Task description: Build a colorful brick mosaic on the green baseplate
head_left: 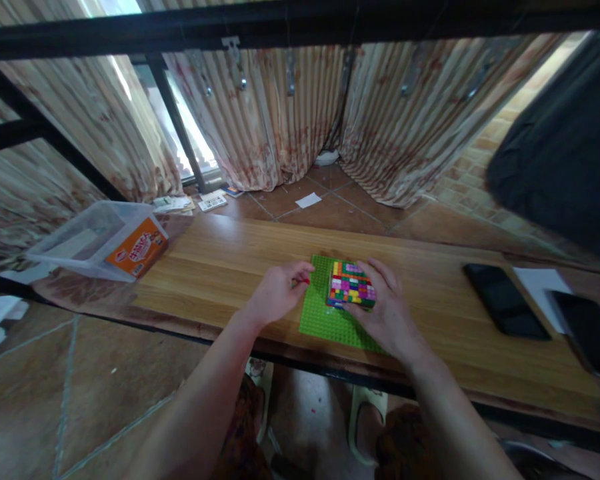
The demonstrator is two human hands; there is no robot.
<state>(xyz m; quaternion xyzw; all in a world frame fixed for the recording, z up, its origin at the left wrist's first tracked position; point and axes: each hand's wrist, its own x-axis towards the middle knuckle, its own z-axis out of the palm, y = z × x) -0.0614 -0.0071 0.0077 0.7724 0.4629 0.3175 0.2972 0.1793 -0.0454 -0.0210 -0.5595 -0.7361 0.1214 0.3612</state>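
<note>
A green studded baseplate lies on the wooden board, and on it stands a block built of many coloured toy bricks. My right hand grips this block from its right side, thumb at the near edge and fingers along the far edge. My left hand hovers at the left edge of the baseplate, apart from the block. Its fingertips are pinched on a small red toy brick, of which only a bit shows.
The wooden board carries a clear plastic box with an orange label at the left end. To the right lie a black phone, a white paper and a second dark phone. A black metal bar crosses above.
</note>
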